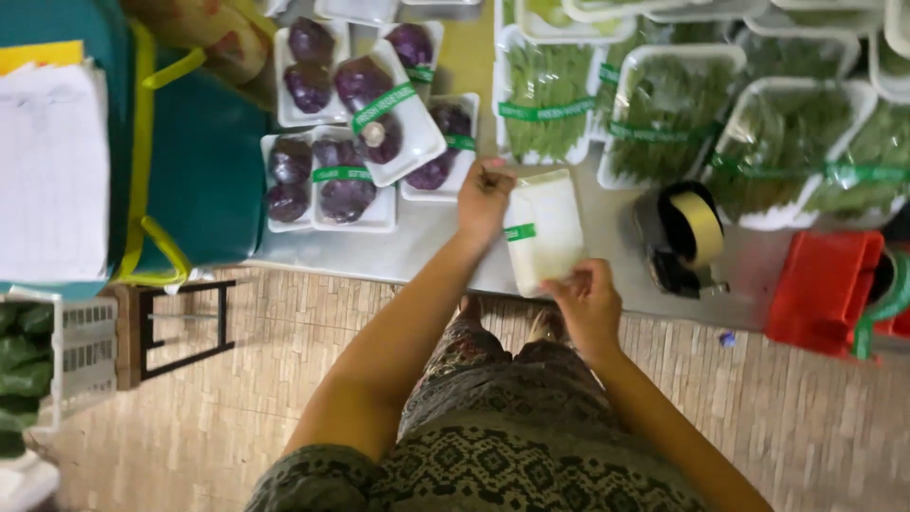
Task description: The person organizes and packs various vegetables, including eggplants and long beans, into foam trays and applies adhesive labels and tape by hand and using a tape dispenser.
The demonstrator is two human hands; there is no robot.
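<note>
Left hand (483, 201): fingers curled onto the upper left edge of the white tray (543, 230), gripping it.
Right hand (590, 305): fingers pinched on the tray's lower right corner, at the near edge of the bench (607, 248).
White tray: lies flat on the bench between the two sets of fingers, wrapped in clear film with a green band across its left side (contents pale, too blurred to tell).
Beyond the left fingers: trays of purple vegetables (360, 123), each wrapped and crossed by a green band, some stacked on others.
Beyond the right fingers: trays of green vegetables (664, 118) in rows, banded the same way.
Right of the right fingers: a tape dispenser (684, 235) with a tan roll, near the tray; further right a red crate (823, 289).
Far left of the left fingers: a teal bag with yellow handles (194, 171), paper sheets (52, 171) lying on it.
</note>
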